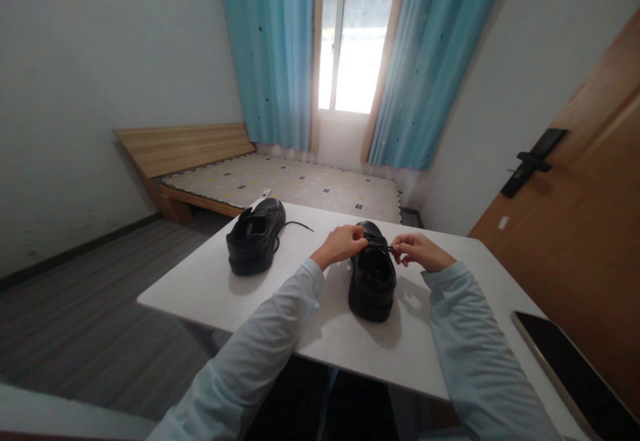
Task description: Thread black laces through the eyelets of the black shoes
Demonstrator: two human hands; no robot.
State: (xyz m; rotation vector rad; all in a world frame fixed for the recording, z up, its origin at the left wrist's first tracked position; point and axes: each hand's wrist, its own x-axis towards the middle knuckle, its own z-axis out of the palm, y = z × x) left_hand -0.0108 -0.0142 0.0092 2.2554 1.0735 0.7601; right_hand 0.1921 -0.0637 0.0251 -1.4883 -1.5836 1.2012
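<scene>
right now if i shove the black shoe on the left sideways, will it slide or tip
Probably slide: the left black shoe sits flat on its sole on the smooth white table. Its low shape makes tipping unlikely. Its loose lace looks floppy and would likely trail behind.

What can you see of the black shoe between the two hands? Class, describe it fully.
The near shoe is black with a smooth, slightly glossy upper that looks like leather, and a thick dark sole. It stands upright on the white table, heel towards the camera, toe pointing away. The left hand rests on its laced area, and the right hand pinches a thin black lace at its right side. A second shoe stands apart to the left.
</scene>
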